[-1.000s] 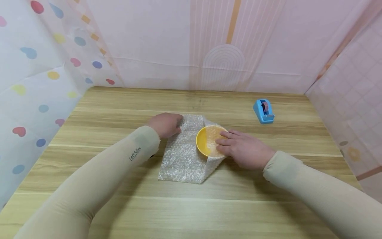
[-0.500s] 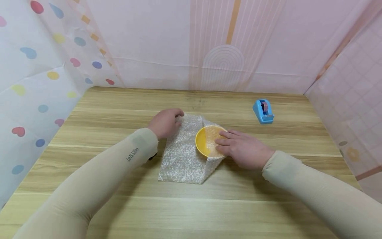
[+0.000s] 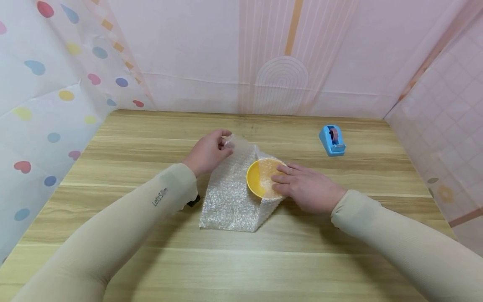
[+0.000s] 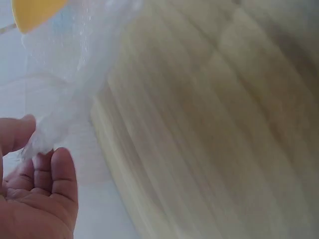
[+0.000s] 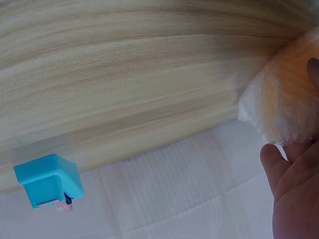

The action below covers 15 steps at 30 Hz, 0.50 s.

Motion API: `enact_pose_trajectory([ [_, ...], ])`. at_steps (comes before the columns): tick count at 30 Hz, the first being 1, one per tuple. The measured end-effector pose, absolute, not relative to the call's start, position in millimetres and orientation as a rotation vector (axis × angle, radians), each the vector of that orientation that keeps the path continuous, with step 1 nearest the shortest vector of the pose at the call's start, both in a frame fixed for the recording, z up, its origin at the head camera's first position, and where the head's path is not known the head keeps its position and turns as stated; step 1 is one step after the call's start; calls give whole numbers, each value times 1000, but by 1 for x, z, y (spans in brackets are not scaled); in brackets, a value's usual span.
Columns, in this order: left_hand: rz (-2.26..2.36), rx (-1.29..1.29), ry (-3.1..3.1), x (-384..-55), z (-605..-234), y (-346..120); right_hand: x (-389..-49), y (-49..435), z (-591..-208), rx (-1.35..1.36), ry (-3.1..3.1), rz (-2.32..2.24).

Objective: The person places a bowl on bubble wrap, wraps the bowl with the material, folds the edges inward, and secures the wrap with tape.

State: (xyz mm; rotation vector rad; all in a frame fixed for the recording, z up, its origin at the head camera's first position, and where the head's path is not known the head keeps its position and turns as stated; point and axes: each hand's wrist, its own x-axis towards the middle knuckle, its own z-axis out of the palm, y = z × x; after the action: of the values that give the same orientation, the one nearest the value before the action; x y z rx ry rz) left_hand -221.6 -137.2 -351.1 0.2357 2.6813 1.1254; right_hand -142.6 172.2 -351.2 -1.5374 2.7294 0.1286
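A yellow bowl [image 3: 254, 179] sits on a sheet of bubble wrap [image 3: 230, 201], whose right side is folded up over its rim and inside. My right hand [image 3: 311, 188] holds the bowl's right side through this flap: several fingers lie on the inside, and in the right wrist view a digit touches the wrapped outside. Between thumb and fingers, my left hand [image 3: 207, 153] pinches the sheet's far left corner, raised off the table. The left wrist view shows that hand [image 4: 42, 194] with the crumpled corner in its grip and the yellow bowl [image 4: 37, 12] at the top edge.
A blue tape dispenser [image 3: 333, 140] with a pinkish roll stands at the back right of the wooden table [image 3: 241, 268]. Patterned sheets [image 3: 188, 50] hang along the back and both sides.
My left hand has gone from lying on the bubble wrap's left edge to lifting its far left corner, moving slightly away and up. The right hand and bowl stay nearly still.
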Motion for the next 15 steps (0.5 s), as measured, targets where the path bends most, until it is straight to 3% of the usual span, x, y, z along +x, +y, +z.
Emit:
enact_pose_trajectory([
  [15,1292,419,2696,-199,-349,-125,-144,172,-352,-1539,2729,132],
])
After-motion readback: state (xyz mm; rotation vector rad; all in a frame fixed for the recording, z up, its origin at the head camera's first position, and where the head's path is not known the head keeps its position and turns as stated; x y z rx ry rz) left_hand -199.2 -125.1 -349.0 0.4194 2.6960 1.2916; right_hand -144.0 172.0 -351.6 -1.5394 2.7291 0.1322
